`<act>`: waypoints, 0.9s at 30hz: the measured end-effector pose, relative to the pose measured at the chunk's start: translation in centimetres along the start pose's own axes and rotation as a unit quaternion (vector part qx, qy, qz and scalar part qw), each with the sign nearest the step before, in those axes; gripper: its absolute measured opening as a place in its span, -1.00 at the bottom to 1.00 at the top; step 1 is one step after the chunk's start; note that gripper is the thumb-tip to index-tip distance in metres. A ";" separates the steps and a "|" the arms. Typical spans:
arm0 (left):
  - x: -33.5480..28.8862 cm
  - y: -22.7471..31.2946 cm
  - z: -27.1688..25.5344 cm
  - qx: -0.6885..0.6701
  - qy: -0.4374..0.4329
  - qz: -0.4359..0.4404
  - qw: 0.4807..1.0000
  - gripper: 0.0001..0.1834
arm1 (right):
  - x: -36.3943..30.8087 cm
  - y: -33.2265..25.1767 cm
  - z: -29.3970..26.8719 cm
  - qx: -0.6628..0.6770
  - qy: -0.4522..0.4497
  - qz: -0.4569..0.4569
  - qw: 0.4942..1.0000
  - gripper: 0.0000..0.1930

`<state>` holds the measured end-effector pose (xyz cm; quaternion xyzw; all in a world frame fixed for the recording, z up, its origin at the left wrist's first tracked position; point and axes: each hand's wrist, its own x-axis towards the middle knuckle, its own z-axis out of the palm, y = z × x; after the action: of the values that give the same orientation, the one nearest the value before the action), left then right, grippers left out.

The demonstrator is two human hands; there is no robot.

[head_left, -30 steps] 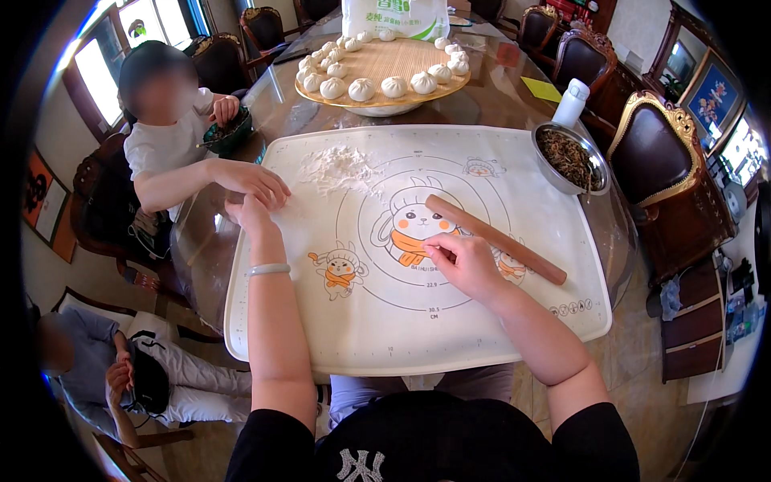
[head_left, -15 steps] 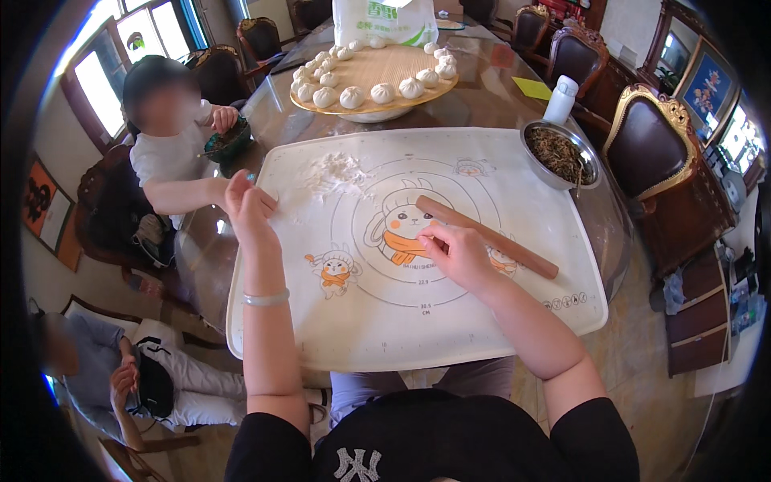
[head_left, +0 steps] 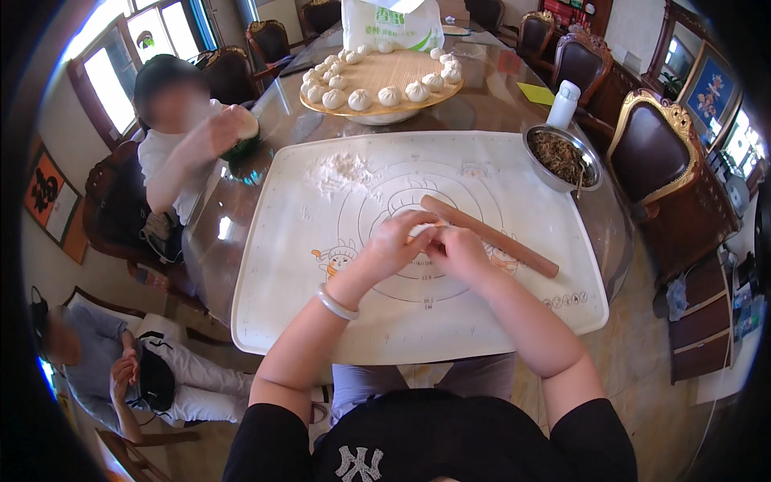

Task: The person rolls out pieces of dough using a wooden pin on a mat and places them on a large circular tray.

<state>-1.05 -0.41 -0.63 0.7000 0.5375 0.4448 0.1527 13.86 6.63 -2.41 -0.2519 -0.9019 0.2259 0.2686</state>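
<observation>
Over the middle of the white printed baking mat (head_left: 289, 297), my two hands meet around a small white piece of dough (head_left: 420, 230). My left hand (head_left: 395, 243), with a pale bangle on its wrist, curls round the dough from the left. My right hand (head_left: 462, 253) is closed, its fingertips pinched at the dough's right edge. Fingers cover most of the piece, so its full shape is hidden. A brown wooden rolling pin (head_left: 506, 245) lies slantwise on the mat, just beyond and right of my right hand.
White flour (head_left: 344, 173) is scattered at the mat's far left. A steel bowl of dark filling (head_left: 596, 178) stands at its far right corner, near a white bottle (head_left: 564, 104). Filled buns ring a round woven tray (head_left: 377, 76) farther back. At left, a person holds a whitish piece above a dark green bowl (head_left: 239, 151).
My left hand has come from beside the co-worker's hand at left to the mat's middle, meeting my right hand with dough between them. The co-worker's hand has drawn back and up.
</observation>
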 end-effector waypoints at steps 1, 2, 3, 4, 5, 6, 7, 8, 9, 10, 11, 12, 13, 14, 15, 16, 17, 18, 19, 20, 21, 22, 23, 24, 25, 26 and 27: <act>0.3 0.0 0.7 -0.019 -0.017 -0.004 1.000 -0.77 | -0.1 0.3 0.2 -0.002 -0.005 0.001 1.000 -0.90; 0.1 0.1 1.3 -0.024 -0.012 -0.033 0.999 -0.76 | -0.1 0.7 0.5 -0.004 -0.009 0.002 1.000 -0.89; -0.3 0.1 1.8 -0.031 -0.010 -0.063 0.997 -0.76 | -0.1 0.8 0.6 -0.005 -0.015 0.006 1.000 -0.87; -0.4 -0.3 1.9 -0.032 -0.008 -0.049 0.998 -0.74 | -0.1 0.6 0.3 0.019 -0.046 0.023 0.998 -0.87; -0.6 -0.8 1.9 -0.033 -0.007 -0.035 0.999 -0.72 | 0.1 0.6 0.1 0.014 -0.032 0.011 0.999 -0.87; -0.9 -1.0 1.8 -0.035 -0.007 -0.026 0.999 -0.71 | 0.0 0.6 0.3 0.013 -0.021 0.002 1.000 -0.87; -1.1 -1.1 1.7 -0.063 -0.018 -0.037 0.997 -0.70 | -0.1 0.6 0.5 0.011 -0.011 -0.007 1.000 -0.87; -1.2 -1.1 1.5 -0.090 -0.029 -0.048 0.994 -0.69 | -0.2 0.7 0.5 0.009 -0.038 0.011 0.999 -0.86; -1.1 -0.9 1.3 -0.117 -0.038 -0.057 0.991 -0.68 | -0.2 0.5 0.3 0.012 -0.032 0.007 0.999 -0.86; -1.2 -1.0 1.3 -0.104 -0.036 -0.039 0.993 -0.66 | -0.3 0.2 0.2 0.016 -0.026 0.002 1.000 -0.87; -1.3 -1.0 1.4 -0.092 -0.034 -0.021 0.995 -0.65 | -0.3 0.0 0.2 0.020 -0.021 -0.002 1.000 -0.87; -1.2 -1.1 1.4 -0.078 -0.030 0.000 0.996 -0.63 | -0.3 0.0 0.1 0.008 -0.034 0.001 0.999 -0.87; -1.2 -1.1 1.5 -0.089 -0.029 -0.004 0.996 -0.62 | -0.3 0.0 0.0 -0.003 -0.047 0.004 0.999 -0.87; -1.3 -1.2 1.7 -0.100 -0.028 -0.008 0.995 -0.61 | -0.4 0.0 0.0 -0.014 -0.061 0.007 0.998 -0.86; -1.4 -1.2 1.9 -0.110 -0.026 -0.012 0.993 -0.60 | -0.4 0.1 0.0 -0.013 -0.058 -0.004 0.998 -0.86; -1.3 -1.2 1.8 -0.098 -0.031 -0.020 0.994 -0.59 | -0.5 0.1 0.2 -0.011 -0.055 -0.015 0.998 -0.85; -1.2 -1.0 1.7 -0.086 -0.037 -0.027 0.995 -0.58 | -0.5 0.1 0.3 -0.009 -0.053 -0.025 0.998 -0.84; -1.2 -1.0 1.7 -0.074 -0.041 -0.035 0.996 -0.57 | -0.5 0.0 0.3 -0.008 -0.060 -0.026 0.998 -0.84; -1.2 -1.0 1.7 -0.068 -0.036 -0.028 0.997 -0.56 | -0.5 -0.1 0.2 -0.008 -0.067 -0.026 0.997 -0.83; -1.2 -1.2 1.9 -0.062 -0.032 -0.020 0.997 -0.56 | -0.5 -0.3 0.2 -0.007 -0.075 -0.026 0.997 -0.83; -1.2 -1.3 1.8 -0.055 -0.029 -0.012 0.998 -0.56 | -0.6 -0.3 0.3 -0.006 -0.073 -0.028 0.997 -0.83; -1.2 -1.2 1.8 -0.048 -0.030 -0.010 0.998 -0.56 | -0.6 -0.2 0.4 -0.004 -0.070 -0.030 0.997 -0.82; -1.2 -1.1 1.6 -0.040 -0.031 -0.008 0.999 -0.56 | -0.6 -0.2 0.4 -0.003 -0.068 -0.031 0.997 -0.82; -1.2 -1.0 1.5 -0.033 -0.034 -0.007 0.999 -0.57 | -0.7 -0.3 0.5 -0.005 -0.072 -0.027 0.997 -0.82; -1.2 -0.9 1.4 -0.029 -0.037 -0.009 0.999 -0.57 | -0.7 -0.4 0.5 -0.006 -0.077 -0.023 0.997 -0.82; -1.2 -0.9 1.4 -0.026 -0.041 -0.012 0.999 -0.56 | -0.6 -0.4 0.5 -0.008 -0.081 -0.019 0.996 -0.82; -1.2 -0.8 1.3 -0.023 -0.044 -0.013 0.999 -0.56 | -0.6 -0.4 0.5 -0.008 -0.085 -0.019 0.996 -0.81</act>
<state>-0.55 -0.83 -2.44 0.7080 0.5289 0.4239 0.1982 13.90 5.80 -2.75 -0.2164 -0.9280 0.2340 0.1930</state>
